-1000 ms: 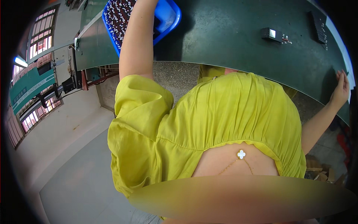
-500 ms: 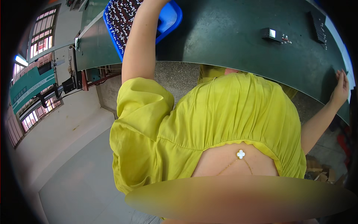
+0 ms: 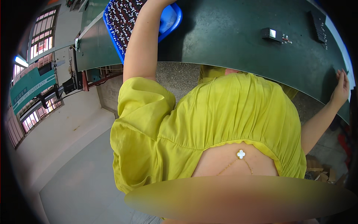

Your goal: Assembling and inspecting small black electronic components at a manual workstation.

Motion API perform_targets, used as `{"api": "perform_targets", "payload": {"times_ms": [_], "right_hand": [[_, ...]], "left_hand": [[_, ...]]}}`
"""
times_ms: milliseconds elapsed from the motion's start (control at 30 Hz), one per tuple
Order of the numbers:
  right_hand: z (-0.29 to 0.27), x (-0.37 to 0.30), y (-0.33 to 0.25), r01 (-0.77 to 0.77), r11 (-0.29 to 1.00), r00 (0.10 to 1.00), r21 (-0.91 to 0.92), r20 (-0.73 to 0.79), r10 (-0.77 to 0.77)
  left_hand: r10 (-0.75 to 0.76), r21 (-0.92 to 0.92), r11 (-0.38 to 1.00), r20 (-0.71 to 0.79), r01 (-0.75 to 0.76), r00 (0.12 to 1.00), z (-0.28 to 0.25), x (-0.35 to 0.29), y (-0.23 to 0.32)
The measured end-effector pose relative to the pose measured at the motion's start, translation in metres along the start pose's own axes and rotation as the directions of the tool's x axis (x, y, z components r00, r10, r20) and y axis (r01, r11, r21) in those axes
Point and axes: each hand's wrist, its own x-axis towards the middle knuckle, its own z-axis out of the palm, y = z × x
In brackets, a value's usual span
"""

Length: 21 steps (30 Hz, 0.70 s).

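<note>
My left arm reaches forward across a blue plastic tray [image 3: 170, 29] at the far left of the table. The back part of my left hand [image 3: 164, 2] shows at the top edge. Its fingers lie outside the picture, so its grip is hidden. In the tray lie many dark red and black pieces with small white ends [image 3: 123, 18], looking like wires with connectors. Far to the right, my right hand [image 3: 341, 87] rests by the table's edge, its fingers bent and drawn together. Whatever they may hold cannot be made out.
On the dark green table [image 3: 227, 33] stands a small black box-shaped part [image 3: 271, 34] with a pale square and short wires. A row of similar black parts [image 3: 317, 27] sits near the right rim. A green machine [image 3: 33, 89] stands at left; cardboard scraps [image 3: 320, 173] lie at lower right.
My left arm has shifted slightly to the right over the tray, and its hand shows a little more at the top edge. My right hand has stayed put.
</note>
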Motion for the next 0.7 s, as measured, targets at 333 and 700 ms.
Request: {"api": "perform_targets", "payload": {"times_ms": [333,700], "right_hand": [[0.0,0.0,0.003,0.008,1.0,1.0,-0.007,0.003,-0.008],[0.004,0.001,0.001,0.013,1.0,1.0,-0.027,-0.009,-0.013]], "left_hand": [[-0.062,-0.048,0.997,0.013,0.062,0.998,-0.001,-0.001,0.002],[0.196,0.369,0.925,-0.669,0.091,0.717,-0.046,0.012,-0.031]]}}
